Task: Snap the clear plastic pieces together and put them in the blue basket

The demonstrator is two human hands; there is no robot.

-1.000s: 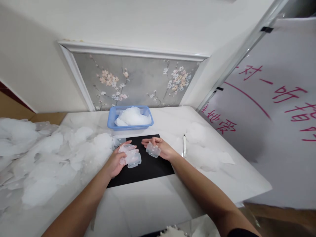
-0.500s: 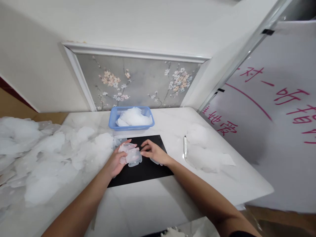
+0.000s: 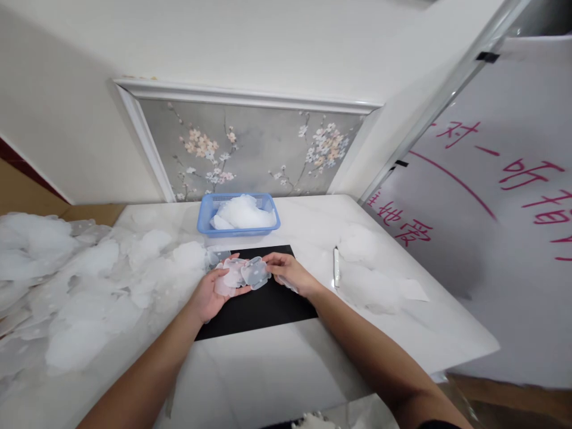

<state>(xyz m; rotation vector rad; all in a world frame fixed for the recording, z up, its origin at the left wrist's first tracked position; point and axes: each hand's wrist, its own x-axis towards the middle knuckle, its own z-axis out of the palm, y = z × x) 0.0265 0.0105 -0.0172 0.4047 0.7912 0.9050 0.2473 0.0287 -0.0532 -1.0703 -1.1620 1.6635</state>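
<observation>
My left hand [image 3: 210, 297] holds several thin, translucent plastic pieces [image 3: 231, 276] with wavy edges, its thumb on top and fingers beneath. The fingertips of my right hand [image 3: 291, 275] pinch the edge of one such clear piece [image 3: 256, 273], beside the ones in my left hand. Another translucent piece [image 3: 286, 283] shows under my right palm; I cannot tell whether it is held or lies there. Both hands are above a black mat [image 3: 263, 313] on the white marbled table [image 3: 241, 363].
A large heap of similar translucent pieces [image 3: 98, 292] covers the table's left side. At the back stands a blue basket [image 3: 205, 223] with white pieces inside. To the right lie a slim white tool [image 3: 336, 268], probably a cutter, and more pale pieces [image 3: 370, 289]. A whiteboard [image 3: 491, 268] stands right.
My right fingers have closed on the edge of a clear piece, which is now raised and turned beside the left-hand pieces. My left fingers have spread out underneath.
</observation>
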